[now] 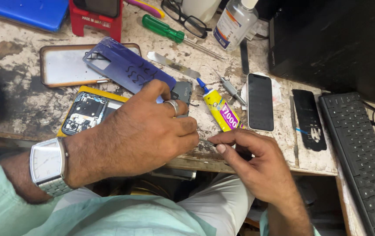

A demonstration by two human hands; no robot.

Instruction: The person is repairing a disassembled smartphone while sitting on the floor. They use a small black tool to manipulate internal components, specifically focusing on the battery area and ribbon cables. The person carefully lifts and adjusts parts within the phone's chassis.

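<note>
Left hand point(146, 133), w/ a ring and a square wristwatch point(47, 165), lay knuckles-up over the lower part of an opened phone point(87, 111) in a yellow frame; circuit boards showed at its top end. Fingers were curled down onto the phone's edge, thumb side reaching twd the right hand. Couldn't tell exactly what the fingertips gripped underneath.

Right hand point(255, 159) sat just beside it at the bench's front edge, thumb and forefinger pinched shut on a thin metal tool point(206, 142), its tip pointing at the left fingers.

A purple back cover point(126, 67) w/ marker scribbles lay tilted across the phone's top and over a brown-rimmed case point(65, 65). Just right of the hands: a yellow glue tube point(220, 109) w/ blue nozzle, then a dark phone point(260, 101) face up, and a black screen panel point(309, 119) near the keyboard point(362, 161). Further back on the worn table point(21, 109): green screwdriver point(163, 29), flat metal blade point(173, 64), glasses point(185, 18), clear bottle point(235, 22), red stand point(95, 19).
</note>
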